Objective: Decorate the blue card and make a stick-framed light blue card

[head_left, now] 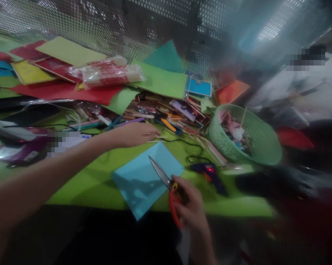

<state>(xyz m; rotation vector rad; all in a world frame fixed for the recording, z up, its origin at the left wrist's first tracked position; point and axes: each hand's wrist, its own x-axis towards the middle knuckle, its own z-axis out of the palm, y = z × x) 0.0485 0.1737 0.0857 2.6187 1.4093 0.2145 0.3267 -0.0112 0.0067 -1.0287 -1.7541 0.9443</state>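
Note:
My right hand (192, 206) grips a pair of red-handled scissors (166, 180), blades closed and pointing up-left over a light blue paper sheet (143, 180) that lies on the green table (80, 184). My left hand (135, 133) reaches forward past the blue sheet, fingers stretched out flat, its fingertips at a thin wooden stick (157, 139) beside a heap of sticks and pens (166, 117). Whether it grips the stick is unclear.
A green plastic basket (262, 143) with scraps stands at the right. A glue gun (210, 173) with a black cord lies beside the blue sheet. Coloured paper sheets (160, 79) and plastic packets (110, 73) pile at the back. A person in white (306, 92) is at the far right.

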